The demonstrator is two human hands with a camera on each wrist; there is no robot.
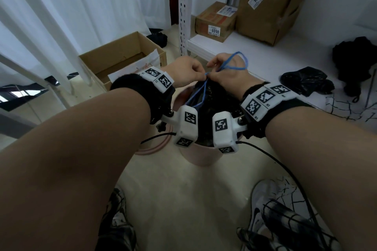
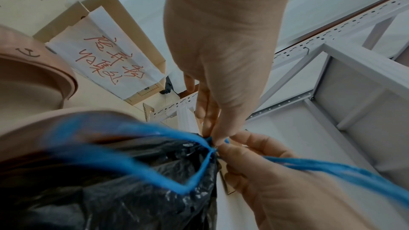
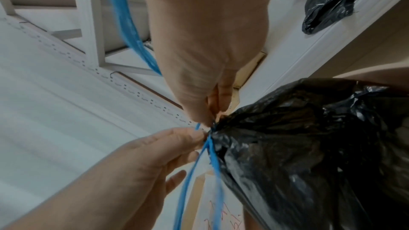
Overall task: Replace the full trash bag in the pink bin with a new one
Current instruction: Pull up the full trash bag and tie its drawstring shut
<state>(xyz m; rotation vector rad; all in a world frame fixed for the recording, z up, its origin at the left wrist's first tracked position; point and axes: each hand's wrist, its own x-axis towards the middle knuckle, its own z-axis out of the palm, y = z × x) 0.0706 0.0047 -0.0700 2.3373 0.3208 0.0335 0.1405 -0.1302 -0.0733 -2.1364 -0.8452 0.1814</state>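
Observation:
A pink bin (image 1: 202,157) stands on the floor between my forearms, holding a full black trash bag (image 1: 216,96) with a gathered neck. Both hands meet above that neck. My left hand (image 1: 201,76) pinches the blue drawstring (image 1: 236,63) right at the gather, and my right hand (image 1: 212,75) pinches it from the other side, a loop of string arching over its back. The left wrist view shows the left fingertips (image 2: 213,139) on the string (image 2: 155,132) beside the bag (image 2: 132,190). In the right wrist view the right hand (image 3: 210,120) touches the bag's neck (image 3: 309,146).
A crumpled black bag (image 1: 306,81) lies on the low white shelf (image 1: 265,53), with two cardboard boxes (image 1: 216,21) behind. An open cardboard box (image 1: 122,59) sits left of the bin, by a perforated rack post (image 1: 184,6). A pink ring (image 1: 155,146) lies on the floor.

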